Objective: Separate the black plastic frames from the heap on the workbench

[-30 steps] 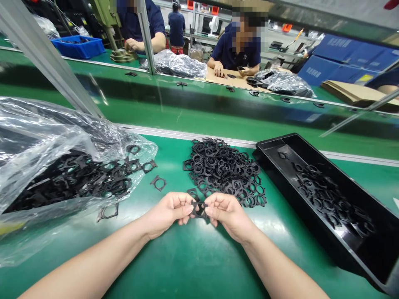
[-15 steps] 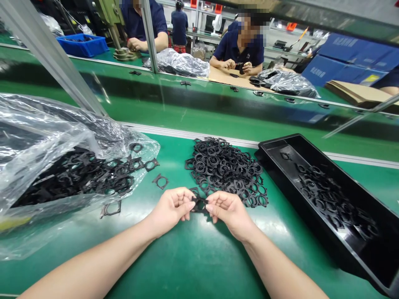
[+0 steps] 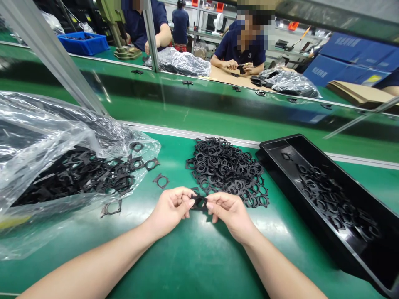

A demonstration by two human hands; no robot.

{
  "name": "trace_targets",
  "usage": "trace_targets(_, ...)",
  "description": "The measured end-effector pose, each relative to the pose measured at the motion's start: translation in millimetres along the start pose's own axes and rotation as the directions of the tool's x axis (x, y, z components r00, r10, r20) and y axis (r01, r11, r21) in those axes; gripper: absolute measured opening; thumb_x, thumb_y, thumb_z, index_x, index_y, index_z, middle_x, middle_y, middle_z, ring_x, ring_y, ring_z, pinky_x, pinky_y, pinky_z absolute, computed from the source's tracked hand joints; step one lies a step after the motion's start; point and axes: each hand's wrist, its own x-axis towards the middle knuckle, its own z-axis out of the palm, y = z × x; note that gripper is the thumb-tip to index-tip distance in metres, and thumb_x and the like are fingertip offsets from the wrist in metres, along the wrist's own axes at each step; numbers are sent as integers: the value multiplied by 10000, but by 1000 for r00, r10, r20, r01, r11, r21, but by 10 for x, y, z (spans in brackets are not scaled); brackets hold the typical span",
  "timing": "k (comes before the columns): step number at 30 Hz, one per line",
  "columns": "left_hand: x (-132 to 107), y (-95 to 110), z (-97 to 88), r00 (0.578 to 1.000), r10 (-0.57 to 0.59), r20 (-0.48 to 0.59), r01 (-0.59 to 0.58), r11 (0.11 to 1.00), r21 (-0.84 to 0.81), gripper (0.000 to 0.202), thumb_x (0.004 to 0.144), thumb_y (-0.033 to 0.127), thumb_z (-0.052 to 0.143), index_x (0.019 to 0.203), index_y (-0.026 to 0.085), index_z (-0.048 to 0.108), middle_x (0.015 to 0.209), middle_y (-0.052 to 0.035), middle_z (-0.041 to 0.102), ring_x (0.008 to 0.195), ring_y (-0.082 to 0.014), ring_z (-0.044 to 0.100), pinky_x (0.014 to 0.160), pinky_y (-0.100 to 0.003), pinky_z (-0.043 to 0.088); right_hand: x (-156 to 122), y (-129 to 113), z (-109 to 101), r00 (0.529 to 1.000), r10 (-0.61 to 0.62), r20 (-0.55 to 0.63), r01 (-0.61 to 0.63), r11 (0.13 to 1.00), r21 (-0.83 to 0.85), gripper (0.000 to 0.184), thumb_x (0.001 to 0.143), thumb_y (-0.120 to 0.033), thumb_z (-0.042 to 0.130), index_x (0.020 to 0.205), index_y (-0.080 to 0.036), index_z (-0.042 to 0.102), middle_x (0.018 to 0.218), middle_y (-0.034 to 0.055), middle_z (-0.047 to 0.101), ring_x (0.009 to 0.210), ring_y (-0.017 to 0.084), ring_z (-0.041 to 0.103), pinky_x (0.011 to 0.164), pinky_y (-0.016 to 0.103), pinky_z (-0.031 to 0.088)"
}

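Left hand (image 3: 170, 209) and right hand (image 3: 229, 212) both pinch one small black plastic ring piece (image 3: 198, 202) | near table's front edge | looks light, thin, bendy; hold its edges

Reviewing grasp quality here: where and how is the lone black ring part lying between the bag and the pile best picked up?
The lone ring part lies flat on the green mat, clear of the bag and the pile. Probably best pinched from above across its thin rim, one fingertip through the centre hole.
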Motion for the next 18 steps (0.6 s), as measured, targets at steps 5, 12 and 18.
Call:
trace_targets(5, -11, -7, -5, 1000, -4, 16, 4, 1000, 2, 234, 715, 335, 643, 785, 121, 579, 501, 51, 499, 403, -66, 463, 389, -167, 342, 4, -10, -29, 997, 67, 48, -69, 996, 54, 241, 702, -338, 731, 801, -121, 703, 563, 2, 598, 465, 69, 511, 418, 171, 454)
trace_targets(12, -13, 0, -8, 999, -17, 29, 17, 1000, 6, 244, 714, 340, 647, 784, 115, 585, 493, 49, 496, 401, -65, 456, 392, -168, 332, 9, -24, -44, 988, 119, 101, -128, 988, 87, 248, 695, -347, 740, 752, -111, 691, 573, 6, 600, 452, 56, 499, 396, 148, 433)
trace_targets(18, -14, -3, -12, 991, -65, 119, 70, 996, -46, 284, 677, 367, 686, 759, 109, 600, 503, 34, 522, 380, -58, 446, 380, -166, 302, -36, -9, 31, 981, 87, 175, -101, 992, 73, 243, 722, -356, 720, 749, -120, 672, 616, 5, 601, 494, 67, 520, 468, 179, 460)
